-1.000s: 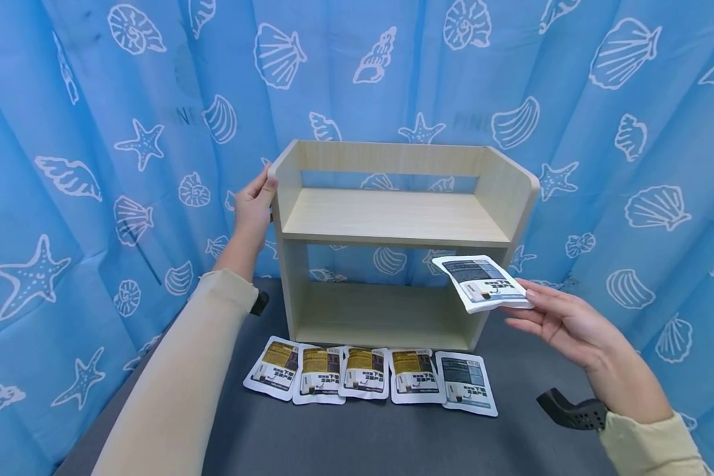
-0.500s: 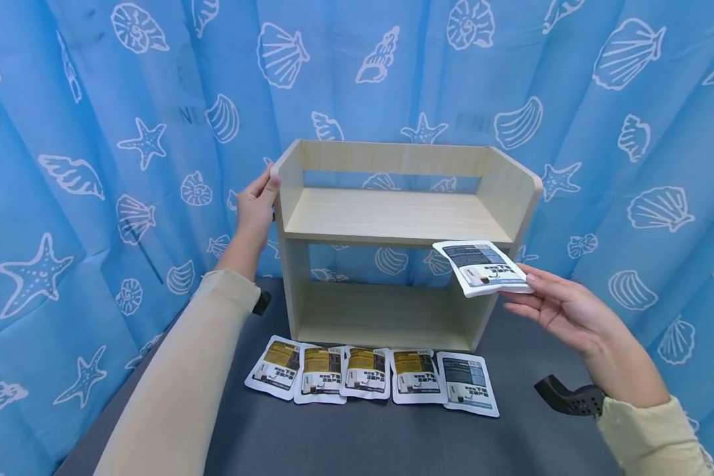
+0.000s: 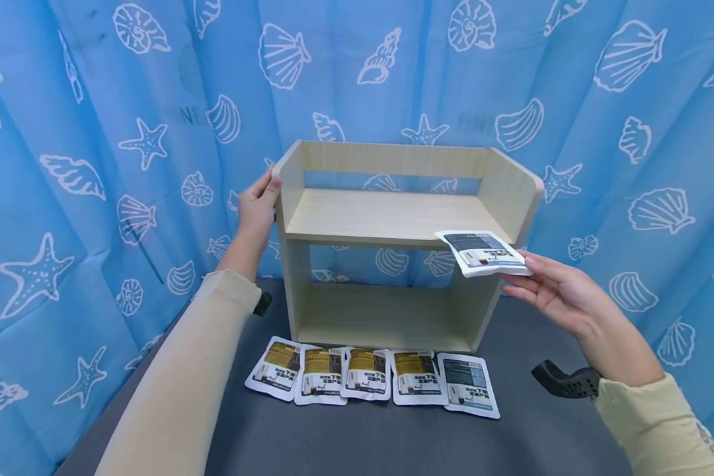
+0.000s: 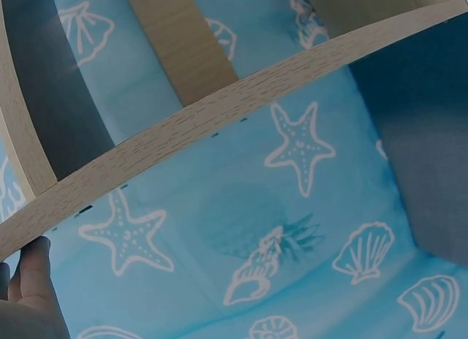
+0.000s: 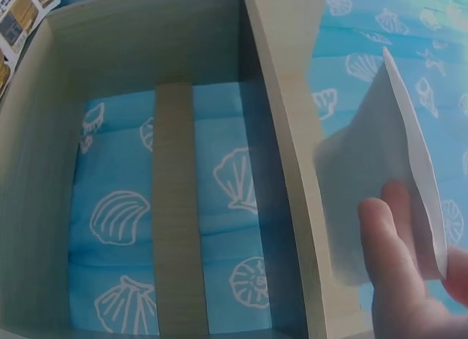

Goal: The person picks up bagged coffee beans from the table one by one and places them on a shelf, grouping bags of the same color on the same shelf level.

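Note:
My left hand (image 3: pixel 258 208) grips the upper left side panel of a pale wooden two-tier shelf (image 3: pixel 393 215). In the left wrist view its fingers (image 4: pixel 35 269) lie against that panel's edge. Between thumb and fingers, my right hand (image 3: pixel 562 291) pinches a white-edged flat pouch (image 3: pixel 482 252) with a dark blue printed label. The pouch is held level with the upper board's front edge, at the shelf's right side. From the right wrist view, the pouch's plain underside (image 5: pixel 358 178) shows with fingers beneath it.
Several similar pouches lie in a row on the dark grey table (image 3: pixel 333 443) before the shelf. Most have gold labels, like one pouch (image 3: pixel 365 373); the rightmost pouch (image 3: pixel 467 385) is dark blue. A blue seashell curtain (image 3: pixel 345 66) hangs behind.
My right hand has raised the pouch from beside the lower compartment to the height of the upper board's front edge. The left hand keeps its hold on the shelf.

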Motion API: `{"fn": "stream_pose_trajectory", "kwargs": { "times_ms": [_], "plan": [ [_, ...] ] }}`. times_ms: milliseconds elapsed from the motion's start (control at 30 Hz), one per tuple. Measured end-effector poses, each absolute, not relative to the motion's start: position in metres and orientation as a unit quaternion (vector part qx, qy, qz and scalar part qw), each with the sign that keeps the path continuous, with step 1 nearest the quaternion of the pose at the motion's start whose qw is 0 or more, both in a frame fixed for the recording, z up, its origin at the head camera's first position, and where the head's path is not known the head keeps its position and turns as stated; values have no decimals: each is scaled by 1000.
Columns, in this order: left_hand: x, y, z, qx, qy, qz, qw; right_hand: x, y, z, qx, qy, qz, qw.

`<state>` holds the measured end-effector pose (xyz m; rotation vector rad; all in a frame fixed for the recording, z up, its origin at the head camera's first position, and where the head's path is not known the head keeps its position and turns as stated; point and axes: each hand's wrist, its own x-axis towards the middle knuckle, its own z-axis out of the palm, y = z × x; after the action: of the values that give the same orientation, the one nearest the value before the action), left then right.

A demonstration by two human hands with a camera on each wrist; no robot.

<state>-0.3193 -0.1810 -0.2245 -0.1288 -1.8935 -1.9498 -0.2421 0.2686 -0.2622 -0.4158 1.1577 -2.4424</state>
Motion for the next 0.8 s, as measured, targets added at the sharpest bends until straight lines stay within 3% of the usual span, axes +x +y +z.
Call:
{"fn": "stream_pose_trajectory", "kwargs": {
  "times_ms": [367, 800],
  "plan": [
    [-318, -180, -224, -52, -676, -704, 210, -254, 255, -245, -118, 466, -859, 174],
    [-321, -182, -225, -45, -680, -702, 207, -271, 243, -231, -18, 467, -872, 147]
  ]
}}
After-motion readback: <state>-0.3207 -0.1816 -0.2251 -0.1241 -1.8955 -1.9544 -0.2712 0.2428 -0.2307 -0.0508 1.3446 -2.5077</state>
